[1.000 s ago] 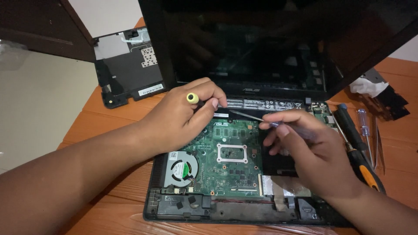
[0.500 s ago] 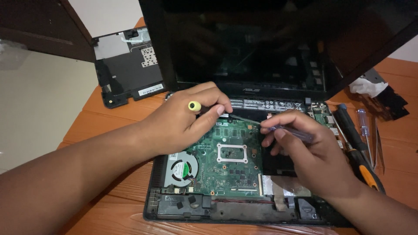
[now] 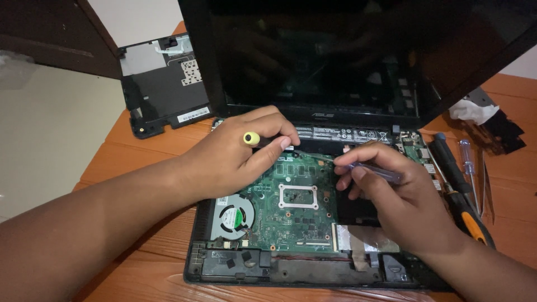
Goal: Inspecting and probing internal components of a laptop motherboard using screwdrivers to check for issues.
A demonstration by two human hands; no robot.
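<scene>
Your left hand (image 3: 240, 154) is closed around a screwdriver (image 3: 251, 138) with a yellow-capped black handle, held low over the top edge of the green board (image 3: 291, 207) inside an opened laptop (image 3: 224, 263) on the wooden bench (image 3: 134, 162). Your right hand (image 3: 391, 196) pinches a thin, clear-handled tool (image 3: 375, 172) between thumb and fingers, its tip angled toward the same top edge, just beside your left fingertips. Both tools work close together over bare circuitry, so a slip of either tip could scratch the board or knock a small part, and pressing at an angle could strip whatever the driver sits in. The round fan (image 3: 232, 218) lies just below your left wrist, so a dropped wrist could press on it. The foil-wrapped ribbon (image 3: 363, 240) beside your right palm could crease if you lean on it. The screen (image 3: 358, 56) stands open directly behind your hands and could be struck if a tool jumps back. Much is hidden: your left fingers cover the driver's shaft and tip, so I cannot tell what it touches. The thin tool's tip is too fine to make out. Your right palm covers the board's right side. Spare screwdrivers (image 3: 464, 190) lie to the right, and a detached black cover (image 3: 162, 89) lies at the upper left.
</scene>
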